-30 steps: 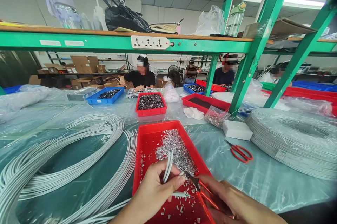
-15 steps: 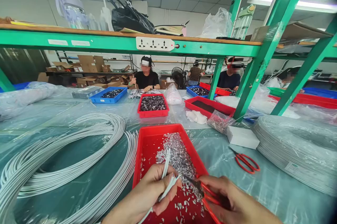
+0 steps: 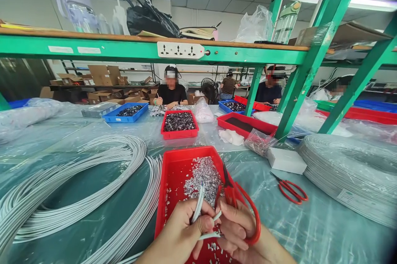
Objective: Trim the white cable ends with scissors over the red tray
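Note:
My left hand [image 3: 182, 226] is closed around white cables [image 3: 199, 206], whose cut ends stick up past the fingers. My right hand [image 3: 237, 224] has red-handled scissors [image 3: 254, 218] hooked on it, blades pointing up and away. Its thumb and fingertips also pinch a short white cable end beside my left thumb. Both hands are over a red tray [image 3: 163, 173] strewn with small silvery scraps [image 3: 203, 175]. Whether the pinched cable end is separate from the others I cannot make out.
Coiled white cables [image 3: 133, 148] lie at left, a large wrapped cable coil [image 3: 350, 177] at right. Second red-handled scissors [image 3: 291, 191] rest near a white box [image 3: 285, 160]. Ahead stands a red tray of dark parts [image 3: 180, 125]. A green shelf frame [image 3: 322, 53] crosses above; co-workers sit opposite.
The scissors have swung from pointing at the cables to pointing upward in my right hand. That hand has moved left, and its fingertips now pinch a cable end against my left hand.

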A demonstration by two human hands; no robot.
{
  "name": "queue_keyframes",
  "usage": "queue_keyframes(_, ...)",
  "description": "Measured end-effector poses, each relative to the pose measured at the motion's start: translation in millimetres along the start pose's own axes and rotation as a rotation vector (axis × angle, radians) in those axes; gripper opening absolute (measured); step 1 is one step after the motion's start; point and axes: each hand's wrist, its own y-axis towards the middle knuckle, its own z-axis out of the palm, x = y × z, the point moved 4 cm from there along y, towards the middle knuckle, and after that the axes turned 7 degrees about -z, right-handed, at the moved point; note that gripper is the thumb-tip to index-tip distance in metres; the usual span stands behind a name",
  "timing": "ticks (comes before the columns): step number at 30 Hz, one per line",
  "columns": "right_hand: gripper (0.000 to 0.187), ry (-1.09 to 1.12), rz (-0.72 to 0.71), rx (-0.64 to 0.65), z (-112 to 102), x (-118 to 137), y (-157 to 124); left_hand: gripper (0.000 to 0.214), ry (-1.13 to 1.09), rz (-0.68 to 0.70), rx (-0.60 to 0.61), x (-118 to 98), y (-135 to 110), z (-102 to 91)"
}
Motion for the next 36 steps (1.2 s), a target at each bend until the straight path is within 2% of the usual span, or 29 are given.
queue_keyframes(4, 0.028, -0.407, -0.244, -0.051, -5.8, 9.4, -2.6, 0.044, 0.015, 0.000, -0.016, 3.3, 2.6, 0.6)
queue_keyframes(6, 0.026, -0.522, -0.289, -0.105, -9.7, 12.4, -5.1, 0.041, 0.020, 0.000, -0.026, 3.5, 2.2, 1.5)
queue_keyframes(8, 0.026, -0.504, -0.258, -0.126, -14.1, 11.3, -6.5, 0.039, 0.029, -0.015, -0.026, 3.9, 1.0, 2.5)
queue_keyframes(11, 0.027, -0.466, -0.231, -0.083, -16.8, 6.9, -5.4, 0.033, 0.058, -0.030, -0.021, 5.3, -0.1, 3.2)
queue_keyframes(13, 0.025, -0.383, -0.251, -0.042, -14.3, 3.9, -2.8, 0.026, 0.068, 0.060, -0.052, 2.5, -0.5, 2.1)
queue_keyframes(15, 0.023, -0.197, -0.233, 0.028, -7.5, -0.4, 0.3, 0.019, 0.071, 0.190, -0.115, -2.4, -1.2, -0.1)
queue_keyframes(17, 0.020, -0.020, -0.157, 0.079, 0.7, -4.6, 2.3, 0.017, 0.069, 0.264, -0.163, -5.1, -1.3, -2.3)
queue_keyframes(19, 0.017, 0.057, -0.056, 0.068, 6.4, -7.1, 2.1, 0.020, 0.039, 0.270, -0.181, -4.7, -0.3, -4.3)
queue_keyframes(22, 0.018, 0.033, -0.007, 0.019, 10.1, -4.5, -1.2, 0.031, -0.042, 0.204, -0.102, -0.4, 1.7, -3.2)
queue_keyframes(25, 0.022, -0.172, -0.148, -0.025, 10.0, 4.0, -4.9, 0.038, -0.062, 0.123, -0.037, 1.7, -0.1, 1.1)
queue_keyframes(28, 0.023, -0.382, -0.270, -0.106, 7.4, 8.4, -8.0, 0.038, 0.017, 0.115, -0.146, -2.0, -5.1, 1.4)
queue_keyframes(30, 0.025, -0.353, -0.256, -0.123, 5.9, 6.8, -8.3, 0.038, 0.047, 0.133, -0.193, -4.9, -7.7, 1.0)
queue_keyframes(31, 0.025, -0.309, -0.241, -0.120, 5.8, 6.2, -8.1, 0.038, 0.042, 0.129, -0.169, -5.2, -8.0, 1.8)
queue_keyframes(33, 0.024, -0.278, -0.250, -0.087, 8.4, 9.1, -7.8, 0.038, -0.009, 0.067, -0.044, -3.3, -7.6, 4.5)
queue_keyframes(36, 0.019, -0.502, -0.391, -0.002, 19.2, 22.5, -9.5, 0.038, -0.107, -0.114, 0.151, 1.9, -8.6, 8.2)
